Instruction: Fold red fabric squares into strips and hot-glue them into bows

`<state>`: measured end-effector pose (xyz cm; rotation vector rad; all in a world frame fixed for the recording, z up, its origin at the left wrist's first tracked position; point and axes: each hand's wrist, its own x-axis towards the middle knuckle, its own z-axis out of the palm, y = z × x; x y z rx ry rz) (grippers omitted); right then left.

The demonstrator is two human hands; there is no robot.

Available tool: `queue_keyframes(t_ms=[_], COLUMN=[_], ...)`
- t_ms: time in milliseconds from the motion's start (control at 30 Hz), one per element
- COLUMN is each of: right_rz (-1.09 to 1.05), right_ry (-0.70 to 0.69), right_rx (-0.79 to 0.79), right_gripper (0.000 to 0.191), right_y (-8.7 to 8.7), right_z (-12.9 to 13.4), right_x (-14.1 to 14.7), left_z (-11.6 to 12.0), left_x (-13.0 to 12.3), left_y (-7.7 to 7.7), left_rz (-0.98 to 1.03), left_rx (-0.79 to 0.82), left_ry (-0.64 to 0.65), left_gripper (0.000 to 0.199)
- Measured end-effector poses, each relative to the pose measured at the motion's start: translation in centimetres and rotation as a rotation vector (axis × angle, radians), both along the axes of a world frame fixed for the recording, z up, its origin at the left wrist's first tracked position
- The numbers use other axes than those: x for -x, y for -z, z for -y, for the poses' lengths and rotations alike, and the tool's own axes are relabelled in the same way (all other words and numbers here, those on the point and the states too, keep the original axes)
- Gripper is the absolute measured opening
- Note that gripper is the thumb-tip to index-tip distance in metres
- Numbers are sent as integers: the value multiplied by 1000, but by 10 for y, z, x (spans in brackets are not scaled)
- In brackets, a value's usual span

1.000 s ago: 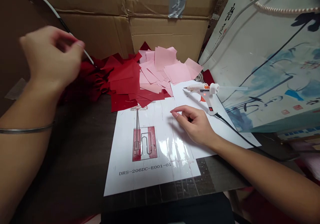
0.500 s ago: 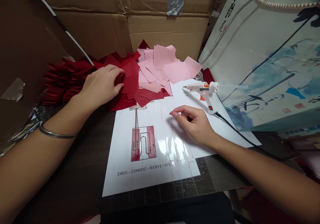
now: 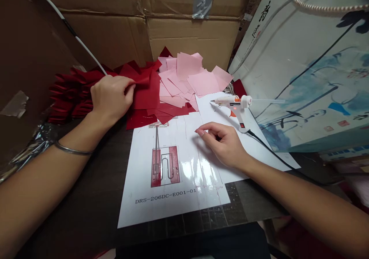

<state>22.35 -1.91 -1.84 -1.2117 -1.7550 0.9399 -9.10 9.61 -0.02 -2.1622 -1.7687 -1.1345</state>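
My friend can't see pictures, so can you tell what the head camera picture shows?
The left hand pinches a red square beside a heap of pink squares, while the right hand rests on white paper near a white glue gun.

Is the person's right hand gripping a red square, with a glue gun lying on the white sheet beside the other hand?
No: the left hand, with the bangle, grips the red square, as the head view shows. The glue gun lies on the white sheet beside the right hand.

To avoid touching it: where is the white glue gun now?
In the head view, the white glue gun lies right of centre on a white paper sheet, just beyond the right hand, near pink paper squares.
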Motion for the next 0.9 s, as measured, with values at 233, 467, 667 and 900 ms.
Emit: queue_keyframes(t_ms=[233, 467, 667, 900], right_rz=[-202, -463, -524, -519], right_ry=[0, -95, -56, -32], right_rx=[105, 219, 218, 124], right_gripper=[29, 37, 31, 27], right_y=[-4, 0, 4, 6], right_z=[-2, -12, -22, -38], right_x=[-2, -8, -7, 9], left_z=[53, 106, 109, 116], left_x=[-74, -157, -163, -149], left_y=[-34, -10, -2, 8], left_rz=[444, 938, 1137, 936], left_rx=[-109, 559, 678, 492], left_ry=[287, 455, 387, 400], left_gripper=[13, 5, 12, 20])
